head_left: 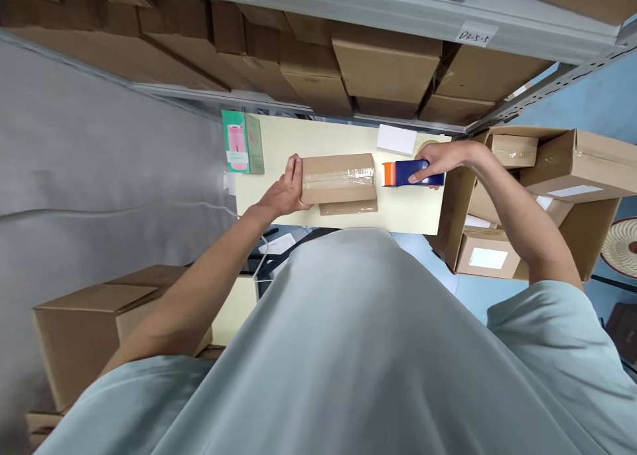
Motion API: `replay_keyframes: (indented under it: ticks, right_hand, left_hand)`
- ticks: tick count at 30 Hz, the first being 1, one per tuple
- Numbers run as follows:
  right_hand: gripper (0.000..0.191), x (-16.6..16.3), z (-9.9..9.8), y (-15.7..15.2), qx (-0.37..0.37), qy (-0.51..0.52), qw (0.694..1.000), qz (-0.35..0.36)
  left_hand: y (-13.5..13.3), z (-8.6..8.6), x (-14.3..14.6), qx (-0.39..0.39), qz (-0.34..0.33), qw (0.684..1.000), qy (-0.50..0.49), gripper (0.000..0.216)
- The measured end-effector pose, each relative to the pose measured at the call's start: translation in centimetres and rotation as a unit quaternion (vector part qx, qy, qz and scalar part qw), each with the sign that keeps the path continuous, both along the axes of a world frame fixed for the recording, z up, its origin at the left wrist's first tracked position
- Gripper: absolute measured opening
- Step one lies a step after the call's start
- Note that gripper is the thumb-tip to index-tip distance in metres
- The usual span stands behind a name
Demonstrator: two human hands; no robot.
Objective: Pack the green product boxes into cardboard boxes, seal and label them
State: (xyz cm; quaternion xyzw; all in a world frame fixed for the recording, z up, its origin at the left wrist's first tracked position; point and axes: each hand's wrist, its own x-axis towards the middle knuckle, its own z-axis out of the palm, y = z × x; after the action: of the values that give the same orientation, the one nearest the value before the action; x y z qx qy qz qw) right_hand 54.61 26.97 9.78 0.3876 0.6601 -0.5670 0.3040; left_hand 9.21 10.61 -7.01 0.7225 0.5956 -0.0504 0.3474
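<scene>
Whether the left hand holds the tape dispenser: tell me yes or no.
No, the right hand grips the tape dispenser; the left hand rests against the cardboard box end.

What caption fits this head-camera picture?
Left hand against a taped cardboard box, right hand gripping a tape dispenser, on a pale table.

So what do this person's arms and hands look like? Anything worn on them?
The left hand and right hand are bare: no gloves, watch or rings visible. Forearms are uncovered; short pale grey-green T-shirt sleeves cover only the upper arms.
</scene>
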Motion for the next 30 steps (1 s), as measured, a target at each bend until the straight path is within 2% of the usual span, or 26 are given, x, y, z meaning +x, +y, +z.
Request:
replay_keyframes:
  ticks: [5,9,14,17,24,27,30]
  right_hand:
    - [0.067,2.0,-0.8,0.3,0.020,-0.015,1.000,0.015]
    - [0.064,1.5,-2.0,0.4,0.049,-0.031,0.998,0.035]
    - [0.067,0.7,-4.2,0.2,0.021,-0.037,0.999,0.023]
    - [0.065,-0.1,-5.1,-0.1,0.035,-0.051,0.997,0.037]
    - [0.047,-3.6,-4.2,-1.5,0.153,-0.141,0.971,0.116]
    - [0.044,-5.9,-4.4,-3.3,0.211,-0.163,0.957,0.111]
    - [0.047,-8.0,-5.1,-5.5,0.301,-0.202,0.928,0.082]
  left_hand:
    - [0.2,0.4,0.4,-0.001,0.010,1.000,0.004,0.168]
    - [0.3,1.0,0.8,-0.016,0.012,1.000,0.020,0.168]
    - [0.3,1.3,1.1,-0.016,0.021,0.999,0.025,0.172]
    - [0.4,1.2,1.2,-0.014,0.019,0.999,0.028,0.173]
    - [0.3,1.0,1.2,-0.011,0.000,0.999,0.032,0.175]
    - [0.3,0.8,1.1,-0.005,-0.012,1.000,0.024,0.173]
    - [0.4,1.0,0.8,0.004,-0.038,0.999,0.014,0.170]
